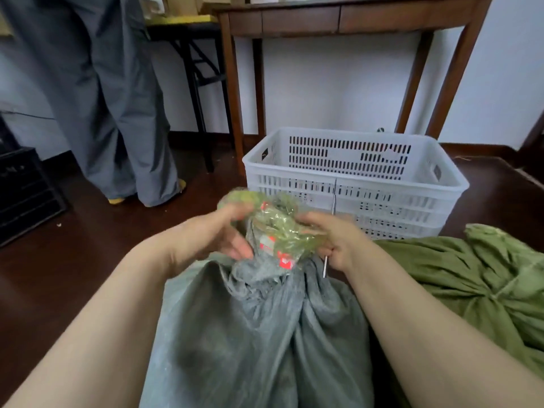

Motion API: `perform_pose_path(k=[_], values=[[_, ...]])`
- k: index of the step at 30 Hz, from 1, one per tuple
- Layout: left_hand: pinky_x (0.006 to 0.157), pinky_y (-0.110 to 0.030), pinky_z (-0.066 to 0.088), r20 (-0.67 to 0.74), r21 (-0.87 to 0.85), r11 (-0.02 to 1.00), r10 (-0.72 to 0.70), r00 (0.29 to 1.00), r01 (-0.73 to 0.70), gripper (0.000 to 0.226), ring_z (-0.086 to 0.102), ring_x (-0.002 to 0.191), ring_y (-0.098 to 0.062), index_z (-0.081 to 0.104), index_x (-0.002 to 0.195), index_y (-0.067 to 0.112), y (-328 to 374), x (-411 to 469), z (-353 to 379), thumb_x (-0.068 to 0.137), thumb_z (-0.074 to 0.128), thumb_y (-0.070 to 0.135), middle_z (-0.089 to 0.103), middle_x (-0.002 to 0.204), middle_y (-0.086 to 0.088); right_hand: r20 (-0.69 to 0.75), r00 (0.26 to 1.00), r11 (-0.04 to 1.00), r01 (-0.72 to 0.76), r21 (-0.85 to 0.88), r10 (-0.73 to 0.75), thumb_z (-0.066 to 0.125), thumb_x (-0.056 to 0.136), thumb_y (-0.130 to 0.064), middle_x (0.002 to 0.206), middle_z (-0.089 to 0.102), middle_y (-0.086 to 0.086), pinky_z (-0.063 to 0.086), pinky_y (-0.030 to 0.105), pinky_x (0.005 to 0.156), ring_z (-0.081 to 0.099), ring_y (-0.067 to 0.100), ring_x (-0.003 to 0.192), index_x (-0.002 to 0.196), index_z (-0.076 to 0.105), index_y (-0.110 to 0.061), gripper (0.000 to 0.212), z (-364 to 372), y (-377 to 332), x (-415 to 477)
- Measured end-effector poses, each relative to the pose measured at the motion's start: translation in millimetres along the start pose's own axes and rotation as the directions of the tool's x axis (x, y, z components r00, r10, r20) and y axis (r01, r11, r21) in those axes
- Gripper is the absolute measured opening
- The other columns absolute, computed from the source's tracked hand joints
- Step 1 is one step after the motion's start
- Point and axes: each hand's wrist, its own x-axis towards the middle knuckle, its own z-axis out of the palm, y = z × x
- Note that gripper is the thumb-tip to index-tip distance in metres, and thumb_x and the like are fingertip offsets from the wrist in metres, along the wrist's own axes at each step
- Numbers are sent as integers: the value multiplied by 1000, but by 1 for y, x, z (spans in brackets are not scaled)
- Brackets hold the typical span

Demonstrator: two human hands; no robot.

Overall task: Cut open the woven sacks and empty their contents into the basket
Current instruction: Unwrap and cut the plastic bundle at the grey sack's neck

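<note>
- Your left hand [212,237] curls round the left side of the tape wad [279,231] that binds the neck of the grey sack [250,334]. The thumb sits on top and the fingers underneath, probably to hold the neck steady while you work on it.
- Your right hand [335,240] presses its thumb against the right side of the same wad. Its lower fingers curl round a thin pale tool [324,266] that pokes out below the hand. It is likely the cutter, parked there while you pull at the tape, but blur hides its tip.
- The grey sack stands near you between your forearms with its gathered neck up, so the closure is within reach.
- The white basket [382,179] sits just beyond the sack with its open top towards you, well placed for tipping. I see nothing inside it.
- A green sack [485,284] lies tied shut on the floor to the right, near the basket.
- The red labels [285,262] under the tape carry pale marks, too blurred to read.
- At far left, a person's grey trousers [117,113] stand clear of your work.
</note>
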Motion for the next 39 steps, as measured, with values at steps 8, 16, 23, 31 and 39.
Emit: perform_pose_path(k=[8, 16, 23, 31, 39], values=[[66, -32, 51, -207, -234, 972, -72, 976, 22, 13, 55, 62, -19, 63, 83, 9, 13, 3, 10, 79, 70, 19, 54, 72, -8, 78, 986, 987, 139, 79, -145, 68, 73, 8, 68, 67, 9, 48, 28, 53, 56, 17, 48, 103, 61, 1, 33, 7, 6, 5], [38, -12, 28, -537, -483, 852, -109, 836, -200, 39, 41, 48, -19, 50, 66, 8, -5, 22, 3, 66, 36, -29, 50, 47, -1, 74, 985, 982, 144, 119, -154, 52, 73, 18, 47, 49, -5, 20, 17, 31, 28, 5, 34, 82, 48, -9, 28, -4, 11, 15], [78, -50, 58, -661, -592, 773, -305, 685, -227, 36, 68, 84, -37, 64, 97, 2, -26, 28, -24, 65, 71, -13, 69, 98, -20, -29, 987, 973, 162, 162, -159, 76, 73, -16, 60, 53, -1, 19, 13, 34, 29, 7, 33, 94, 60, -9, 28, -8, 11, 24], [85, -52, 53, -743, -480, 877, -416, 524, 17, 130, 61, 104, -40, 36, 130, 15, -67, 42, -44, 13, 90, 31, 55, 122, -19, -76, 977, 980, 200, 9, -199, 58, 74, 10, 62, 44, 5, 20, 14, 32, 30, 9, 38, 89, 47, -9, 27, -16, 4, 21], [93, -16, 44, -376, -1, 997, 76, 924, -83, 43, 59, 106, -11, 66, 113, 20, 5, 21, 9, 77, 73, 41, 63, 119, 4, 547, 837, 957, 154, -246, 6, 89, 50, -10, 53, 45, -2, 17, 14, 35, 27, 4, 33, 101, 59, -16, 60, -33, -7, -7]])
